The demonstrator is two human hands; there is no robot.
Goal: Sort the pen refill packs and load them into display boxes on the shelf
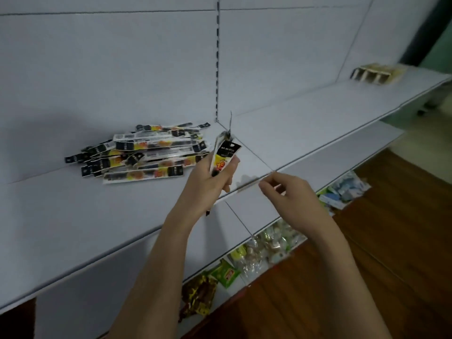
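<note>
The left hand (215, 177) gripped a small bundle of refill packs (223, 155) upright, the loose pile (144, 155) lying lengthwise just to its left, while the right hand (291, 194) hung loosely curled, empty.

The left hand (210, 182) covers the lower half of the bundle (223, 155) it grips, so the pack count cannot be told. Print on the pile (137, 155) at 9 o'clock is too blurred to read. The box (375, 72) at 2 o'clock is small and soft; its contents are unclear. The shelf (73, 228) hides most of the bags (266, 248) at 5 o'clock. Both forearms are cut off by the bottom edge. The right hand (291, 194) shows its back; its fingertips are unclear.
</note>
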